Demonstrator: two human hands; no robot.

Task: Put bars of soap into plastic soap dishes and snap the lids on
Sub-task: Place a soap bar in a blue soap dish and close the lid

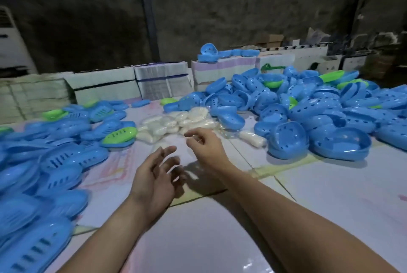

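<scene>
We work at a wide table [220, 239] whose pale sheeting is glossy and, we judge, slippery. The largest mass on it is the heap of blue dishes [330, 107] with round holes on our right, piled loosely several deep. Pulling one from low in that heap could start a slide toward the table edge. On our left lies the lower spread of slotted pieces [55, 162], mostly blue with a few green; we take these for the lids but cannot confirm it. A mismatched pair would likely fail to snap.

Between the two heaps, ahead of us, sits the pile of wrapped soap bars [176, 121], with one stray bar [253, 138] off to its right. The film wrap looks slick, so a light pinch may drop a bar.

The right hand [207, 147] hovers at the near edge of the soap pile, fingers loosely curled; motion blur prevents us from telling whether it holds anything. The left hand [154, 175] is spread, fingers apart, holding nothing, above bare sheeting. No dish is staged in front of us yet.
</scene>
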